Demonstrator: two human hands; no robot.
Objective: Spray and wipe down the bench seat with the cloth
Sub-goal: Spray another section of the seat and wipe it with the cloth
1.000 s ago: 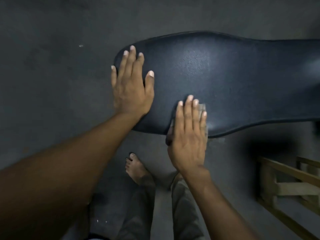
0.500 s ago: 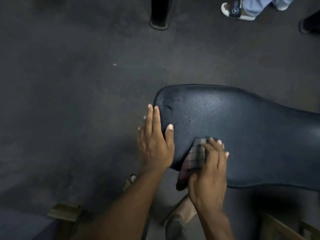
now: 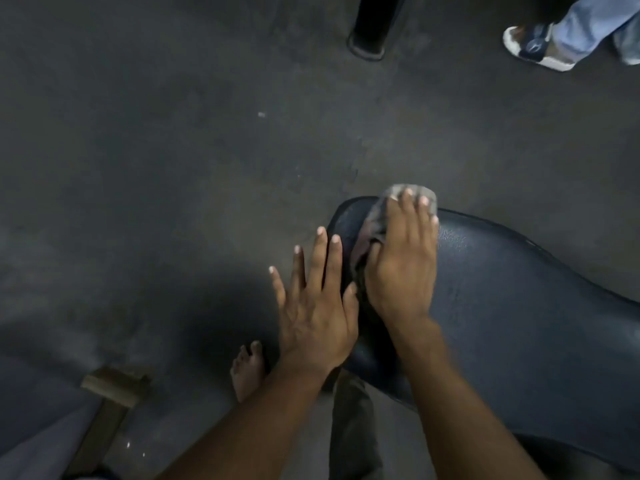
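The dark blue padded bench seat (image 3: 519,306) fills the lower right of the head view, its rounded end pointing up and left. My right hand (image 3: 401,258) presses a grey checked cloth (image 3: 375,220) flat against the far rim of that rounded end; the cloth pokes out past my fingertips and bunches under my thumb. My left hand (image 3: 315,306) lies flat with fingers spread on the seat's left edge, touching nothing else. No spray bottle is in view.
Dark concrete floor (image 3: 156,168) surrounds the bench. My bare foot (image 3: 247,370) stands below the seat's end. A black post base (image 3: 369,36) and another person's sandalled foot (image 3: 536,46) are at the top. A wooden piece (image 3: 110,389) lies at bottom left.
My right hand has slid the cloth from the near edge of the seat's end up to its far rim. My left hand has slipped leftward to the seat's edge, and the camera tilted up.
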